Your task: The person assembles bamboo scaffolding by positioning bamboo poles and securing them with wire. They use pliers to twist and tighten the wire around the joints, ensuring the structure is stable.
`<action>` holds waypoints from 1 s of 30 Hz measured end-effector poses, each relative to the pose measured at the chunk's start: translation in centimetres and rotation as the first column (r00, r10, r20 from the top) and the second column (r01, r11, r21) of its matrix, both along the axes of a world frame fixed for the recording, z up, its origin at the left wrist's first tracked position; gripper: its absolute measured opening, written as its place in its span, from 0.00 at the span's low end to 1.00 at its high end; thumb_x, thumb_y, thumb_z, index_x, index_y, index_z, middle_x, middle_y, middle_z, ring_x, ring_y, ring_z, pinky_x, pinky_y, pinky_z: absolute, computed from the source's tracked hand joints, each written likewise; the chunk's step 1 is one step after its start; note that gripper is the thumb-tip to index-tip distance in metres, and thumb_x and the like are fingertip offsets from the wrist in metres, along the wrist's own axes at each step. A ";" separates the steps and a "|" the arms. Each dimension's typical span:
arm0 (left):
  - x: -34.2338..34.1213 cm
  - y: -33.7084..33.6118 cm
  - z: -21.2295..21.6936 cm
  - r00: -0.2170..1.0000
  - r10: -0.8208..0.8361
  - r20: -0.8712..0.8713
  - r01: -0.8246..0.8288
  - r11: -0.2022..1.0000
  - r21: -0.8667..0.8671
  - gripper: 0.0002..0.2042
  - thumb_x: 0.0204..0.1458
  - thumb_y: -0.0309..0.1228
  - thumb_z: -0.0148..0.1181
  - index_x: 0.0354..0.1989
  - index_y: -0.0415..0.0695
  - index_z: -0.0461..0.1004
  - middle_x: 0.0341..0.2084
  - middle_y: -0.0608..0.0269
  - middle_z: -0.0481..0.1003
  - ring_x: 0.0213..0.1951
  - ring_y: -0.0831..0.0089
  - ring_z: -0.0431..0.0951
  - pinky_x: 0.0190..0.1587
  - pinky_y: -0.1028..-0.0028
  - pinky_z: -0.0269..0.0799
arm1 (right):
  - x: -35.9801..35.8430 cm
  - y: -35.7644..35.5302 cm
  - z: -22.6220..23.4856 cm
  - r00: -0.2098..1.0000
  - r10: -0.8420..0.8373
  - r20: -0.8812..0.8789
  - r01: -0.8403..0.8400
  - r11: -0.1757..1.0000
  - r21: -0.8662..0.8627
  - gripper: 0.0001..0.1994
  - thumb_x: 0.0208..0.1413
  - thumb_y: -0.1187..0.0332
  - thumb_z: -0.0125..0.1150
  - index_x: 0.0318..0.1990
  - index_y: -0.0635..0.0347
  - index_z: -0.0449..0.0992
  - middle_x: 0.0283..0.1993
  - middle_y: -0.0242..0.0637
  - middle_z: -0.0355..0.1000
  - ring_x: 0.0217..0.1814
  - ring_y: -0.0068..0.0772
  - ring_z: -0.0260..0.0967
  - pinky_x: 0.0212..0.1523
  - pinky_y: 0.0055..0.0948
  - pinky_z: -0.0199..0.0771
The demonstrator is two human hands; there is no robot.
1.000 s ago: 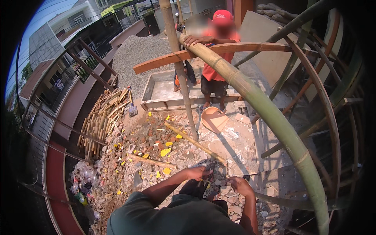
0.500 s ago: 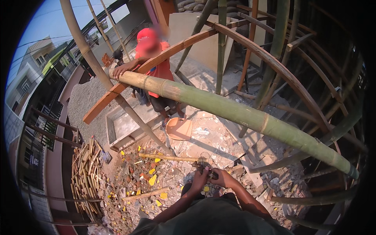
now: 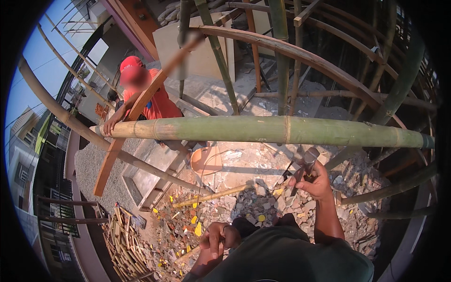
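Observation:
My right hand [image 3: 315, 184] is closed around what looks like a hammer [image 3: 310, 157], its metal head pointing up just below a thick green bamboo pole [image 3: 225, 129]. Low in front of my body, my left hand [image 3: 216, 238] is curled closed; whatever its fingers hold is too small or hidden to make out. The pole runs across the view from left to right, above both hands. A co-worker [image 3: 157, 101] in a red cap and red shirt rests a hand on its pale left end, beside a reddish wooden plank [image 3: 107, 167] that slants across it.
Broken rubble [image 3: 268, 202] with yellow scraps covers the ground below. An orange basin [image 3: 206, 160] lies near a shallow concrete trough [image 3: 136, 188]. Cut bamboo sticks [image 3: 127, 249] are heaped at the lower left. Bamboo and timber framing [image 3: 282, 70] crowds the right side.
My hands were together at the centre; they have parted, the right rising to the right with the hammer, the left drawing down and left. The view has turned, so the pole now appears level.

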State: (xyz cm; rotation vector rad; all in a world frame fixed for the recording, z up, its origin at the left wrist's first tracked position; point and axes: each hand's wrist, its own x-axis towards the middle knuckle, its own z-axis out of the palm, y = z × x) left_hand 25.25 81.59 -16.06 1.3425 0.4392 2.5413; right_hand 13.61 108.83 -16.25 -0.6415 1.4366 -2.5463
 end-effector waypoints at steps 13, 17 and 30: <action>-1.7 2.7 5.4 0.754 -0.656 0.039 0.351 0.351 -0.868 0.13 0.59 0.44 0.62 0.38 0.48 0.84 0.58 0.47 0.69 0.52 0.53 0.73 0.52 0.59 0.67 | -1.7 8.2 10.1 0.579 0.287 -0.763 -0.690 0.671 -0.271 0.07 0.57 0.69 0.67 0.40 0.62 0.81 0.47 0.53 0.77 0.35 0.45 0.80 0.36 0.43 0.81; -1.9 3.7 4.0 0.922 -0.290 -0.258 0.105 0.825 -0.555 0.10 0.57 0.38 0.65 0.34 0.43 0.83 0.38 0.42 0.80 0.36 0.58 0.81 0.32 0.66 0.74 | -0.5 12.1 11.4 0.680 0.155 -0.717 -0.489 0.824 -0.286 0.09 0.56 0.65 0.69 0.42 0.58 0.81 0.47 0.48 0.77 0.32 0.39 0.79 0.36 0.41 0.83; 3.0 4.1 0.6 0.969 -0.129 0.211 0.194 0.925 -0.326 0.17 0.61 0.47 0.59 0.35 0.46 0.65 0.28 0.57 0.72 0.30 0.74 0.70 0.30 0.80 0.60 | -0.9 9.2 10.4 0.697 0.262 -0.668 -0.655 0.613 -0.443 0.04 0.52 0.75 0.66 0.32 0.66 0.79 0.29 0.49 0.78 0.19 0.40 0.77 0.19 0.37 0.82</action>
